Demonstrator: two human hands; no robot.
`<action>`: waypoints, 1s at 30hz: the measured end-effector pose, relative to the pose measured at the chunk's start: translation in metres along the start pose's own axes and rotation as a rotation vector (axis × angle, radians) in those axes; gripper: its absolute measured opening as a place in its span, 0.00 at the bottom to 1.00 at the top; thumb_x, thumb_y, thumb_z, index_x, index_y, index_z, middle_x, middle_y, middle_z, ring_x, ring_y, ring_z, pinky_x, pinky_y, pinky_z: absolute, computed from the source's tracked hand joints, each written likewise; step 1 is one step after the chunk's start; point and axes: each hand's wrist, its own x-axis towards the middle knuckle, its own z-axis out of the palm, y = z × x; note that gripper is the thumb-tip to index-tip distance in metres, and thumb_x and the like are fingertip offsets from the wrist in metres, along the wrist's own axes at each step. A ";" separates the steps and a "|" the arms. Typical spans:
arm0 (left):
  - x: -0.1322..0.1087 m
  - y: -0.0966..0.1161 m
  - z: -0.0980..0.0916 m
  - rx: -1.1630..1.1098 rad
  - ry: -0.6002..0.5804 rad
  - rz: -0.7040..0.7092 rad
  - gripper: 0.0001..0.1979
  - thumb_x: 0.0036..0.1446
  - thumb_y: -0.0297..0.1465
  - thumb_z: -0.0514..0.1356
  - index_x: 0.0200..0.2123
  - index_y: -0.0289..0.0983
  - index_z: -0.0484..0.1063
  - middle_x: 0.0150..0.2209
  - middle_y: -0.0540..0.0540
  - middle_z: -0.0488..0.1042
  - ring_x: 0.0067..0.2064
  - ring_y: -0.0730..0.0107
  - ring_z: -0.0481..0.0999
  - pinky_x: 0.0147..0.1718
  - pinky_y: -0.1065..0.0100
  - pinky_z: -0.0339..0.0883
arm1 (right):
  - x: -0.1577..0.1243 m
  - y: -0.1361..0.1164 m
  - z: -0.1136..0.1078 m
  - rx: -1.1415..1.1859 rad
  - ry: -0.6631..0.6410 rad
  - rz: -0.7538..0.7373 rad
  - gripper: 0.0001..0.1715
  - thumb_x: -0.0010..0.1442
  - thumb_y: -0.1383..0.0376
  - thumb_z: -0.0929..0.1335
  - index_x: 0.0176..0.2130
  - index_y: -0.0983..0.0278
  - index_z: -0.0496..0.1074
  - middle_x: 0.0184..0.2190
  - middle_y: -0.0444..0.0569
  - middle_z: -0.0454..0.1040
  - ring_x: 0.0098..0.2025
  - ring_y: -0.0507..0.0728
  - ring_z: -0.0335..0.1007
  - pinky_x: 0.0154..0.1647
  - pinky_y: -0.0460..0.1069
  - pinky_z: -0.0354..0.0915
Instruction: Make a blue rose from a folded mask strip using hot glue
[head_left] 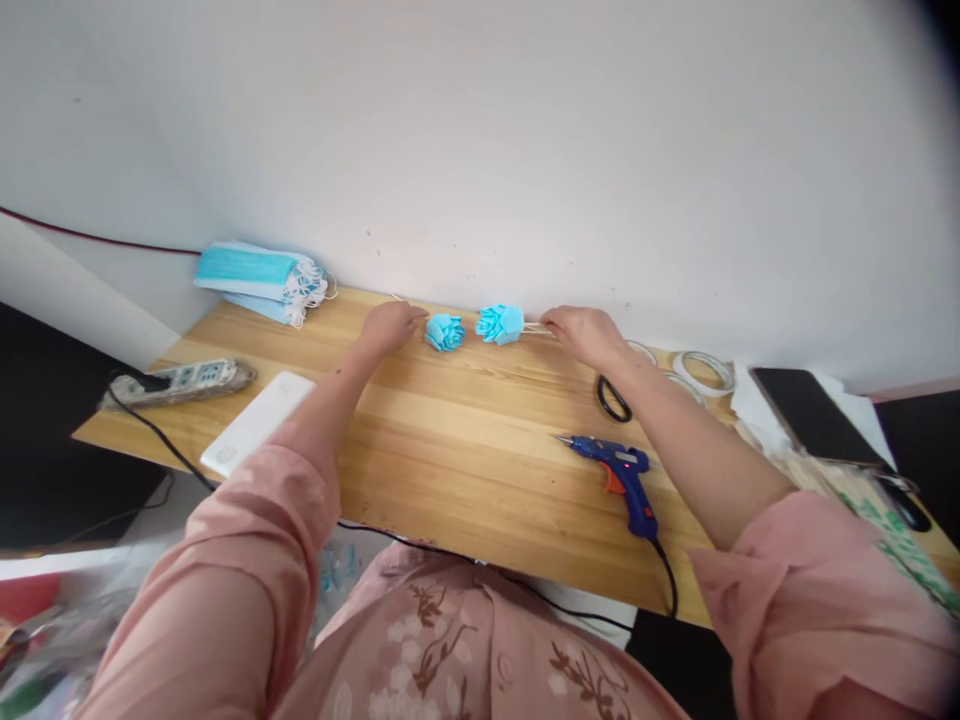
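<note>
Near the back edge of the table, two light blue artificial roses lie head to head with a small gap between them. The left blue rose (445, 333) has its stem pinched in the fingertips of my left hand (391, 326); a thin stick end shows behind that hand. Pale sticks (535, 328) run from the right blue rose (500, 324) to my right hand (589, 335), whose fingers are closed on them. How many sticks there are is hard to make out. Below my right forearm rests a blue glue gun (615, 465) with an orange trigger.
Face masks (255, 275) are stacked at the back left, near a power strip (199, 378) and a white flat box (257, 422). Black-handled scissors (613, 399) and tape rolls (703, 373) lie by my right arm. A phone (816, 415) sits further right. The wall borders the table's back.
</note>
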 end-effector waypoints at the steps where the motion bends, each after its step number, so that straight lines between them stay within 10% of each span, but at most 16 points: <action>1: 0.002 0.000 0.004 0.010 -0.015 0.015 0.21 0.58 0.25 0.56 0.50 0.41 0.82 0.44 0.39 0.83 0.45 0.54 0.79 0.41 0.64 0.65 | -0.002 0.001 0.001 0.001 -0.002 -0.003 0.20 0.70 0.66 0.60 0.51 0.63 0.79 0.51 0.54 0.81 0.50 0.61 0.78 0.46 0.50 0.65; 9: 0.012 0.011 0.015 0.073 -0.011 0.079 0.14 0.60 0.27 0.54 0.35 0.36 0.82 0.38 0.36 0.80 0.41 0.57 0.76 0.37 0.64 0.61 | -0.007 0.011 0.005 0.023 -0.018 -0.019 0.20 0.68 0.68 0.61 0.51 0.61 0.79 0.50 0.51 0.82 0.50 0.60 0.78 0.44 0.50 0.65; 30: 0.013 0.007 0.025 -0.030 0.026 0.165 0.16 0.61 0.27 0.53 0.36 0.36 0.83 0.38 0.36 0.78 0.42 0.55 0.75 0.40 0.62 0.62 | -0.009 0.021 -0.002 -0.070 -0.042 0.069 0.21 0.69 0.67 0.60 0.50 0.61 0.80 0.50 0.52 0.82 0.47 0.60 0.78 0.41 0.50 0.62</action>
